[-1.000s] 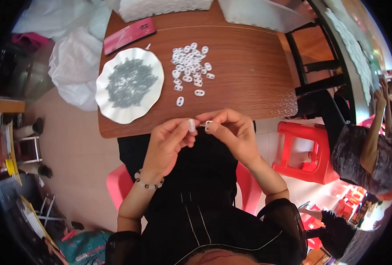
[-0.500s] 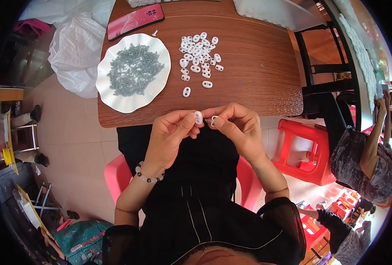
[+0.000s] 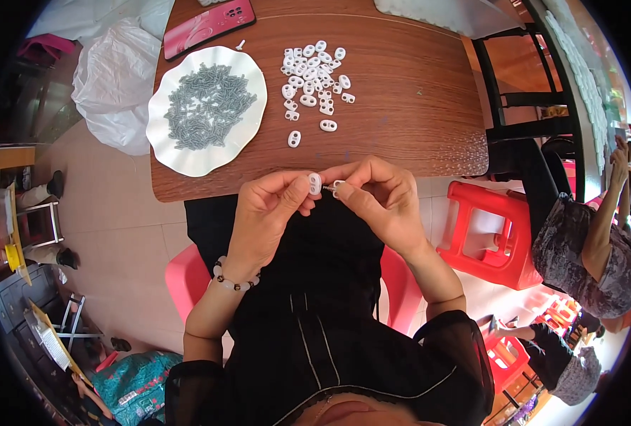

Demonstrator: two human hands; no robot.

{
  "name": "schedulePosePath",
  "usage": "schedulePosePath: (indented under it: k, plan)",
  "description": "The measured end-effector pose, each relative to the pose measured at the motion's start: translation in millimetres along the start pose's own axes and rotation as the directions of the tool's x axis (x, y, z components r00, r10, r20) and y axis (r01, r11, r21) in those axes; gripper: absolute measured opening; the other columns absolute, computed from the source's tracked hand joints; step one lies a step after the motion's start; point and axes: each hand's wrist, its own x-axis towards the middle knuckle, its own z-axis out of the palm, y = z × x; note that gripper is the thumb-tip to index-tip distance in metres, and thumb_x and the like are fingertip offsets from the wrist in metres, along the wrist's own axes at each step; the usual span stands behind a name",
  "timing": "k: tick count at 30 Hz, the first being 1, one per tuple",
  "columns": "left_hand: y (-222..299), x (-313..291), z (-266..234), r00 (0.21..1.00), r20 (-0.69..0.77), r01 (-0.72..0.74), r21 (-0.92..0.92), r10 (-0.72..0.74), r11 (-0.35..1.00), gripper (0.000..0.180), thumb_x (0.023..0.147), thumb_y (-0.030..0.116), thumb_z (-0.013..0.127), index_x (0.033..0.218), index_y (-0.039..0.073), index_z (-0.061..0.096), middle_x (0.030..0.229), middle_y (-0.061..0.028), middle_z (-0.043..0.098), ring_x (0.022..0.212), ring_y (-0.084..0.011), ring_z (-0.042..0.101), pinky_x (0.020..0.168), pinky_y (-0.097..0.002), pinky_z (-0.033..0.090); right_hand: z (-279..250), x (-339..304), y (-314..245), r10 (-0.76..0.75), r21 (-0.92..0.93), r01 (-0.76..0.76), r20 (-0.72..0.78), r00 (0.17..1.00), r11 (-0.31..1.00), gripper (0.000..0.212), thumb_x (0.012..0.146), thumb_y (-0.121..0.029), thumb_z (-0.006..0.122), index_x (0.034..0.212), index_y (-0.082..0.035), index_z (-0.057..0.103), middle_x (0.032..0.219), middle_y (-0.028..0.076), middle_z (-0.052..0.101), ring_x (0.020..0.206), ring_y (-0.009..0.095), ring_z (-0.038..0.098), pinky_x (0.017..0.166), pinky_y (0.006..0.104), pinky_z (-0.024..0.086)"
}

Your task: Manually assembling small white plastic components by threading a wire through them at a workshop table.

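Pinched between thumb and fingers of my left hand [image 3: 271,206] is a white oval cord-lock shell [image 3: 315,184] with two holes. My right hand [image 3: 383,199] grips a smaller white cord-lock insert [image 3: 338,186], partly hidden by the thumb. A thin dark spring [image 3: 327,187] sticks out from the insert toward the shell; whether its tip touches the shell I cannot tell. Beyond my hands lies a pile of white cord-lock parts [image 3: 312,74], with two shells [image 3: 294,138] apart from it. Many small grey springs [image 3: 209,106] fill a wavy-edged white plate [image 3: 158,138] on the left.
A pink phone [image 3: 209,28] and a small white piece [image 3: 240,45] lie behind the plate on the brown wooden table [image 3: 415,121]. A white plastic bag [image 3: 109,85] is left of the table. Red stools [image 3: 489,234] and other people [image 3: 585,255] are at right.
The view has shifted slightly, so the table's things appear a little further up and left. Both hands keep their grips, with the shell and the insert still close together.
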Motion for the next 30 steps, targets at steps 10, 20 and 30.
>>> schedulePosePath:
  k: [10,20,30]
  plan:
    - [-0.8,0.2,-0.6,1.0,0.0,-0.016,0.026,0.016,1.0,0.025,0.094,0.02,0.061,0.101,-0.003,0.067,0.085,-0.0046,0.065,0.071,-0.0091,0.055,0.066,-0.0222,0.046,-0.9,0.4,3.0,0.004,0.002,-0.004,0.01,1.0,1.0,0.007,0.09,0.0,0.058,0.083,0.001,0.058,0.105,0.017,0.066,0.094,0.014,0.061,0.083,0.0279,0.048]
    - [-0.9,0.2,-1.9,0.999,0.01,-0.052,0.066,0.052,0.996,0.024,0.093,0.016,0.062,0.104,-0.005,0.066,0.088,-0.0059,0.067,0.073,-0.0083,0.058,0.068,-0.0217,0.048,-1.0,1.8,5.5,0.007,-0.018,-0.007,0.01,1.0,1.0,0.006,0.089,0.001,0.058,0.084,0.002,0.058,0.104,0.017,0.067,0.093,0.014,0.061,0.083,0.0281,0.048]
    - [0.9,-2.0,3.9,0.993,0.016,-0.114,0.159,0.113,0.981,0.023,0.094,0.016,0.06,0.1,-0.005,0.067,0.086,-0.007,0.066,0.072,-0.0097,0.056,0.066,-0.0231,0.047,-0.4,0.5,5.2,-0.021,-0.07,0.022,0.018,1.0,0.997,0.004,0.089,0.002,0.059,0.085,0.002,0.06,0.102,0.014,0.066,0.09,0.013,0.061,0.08,0.0264,0.049]
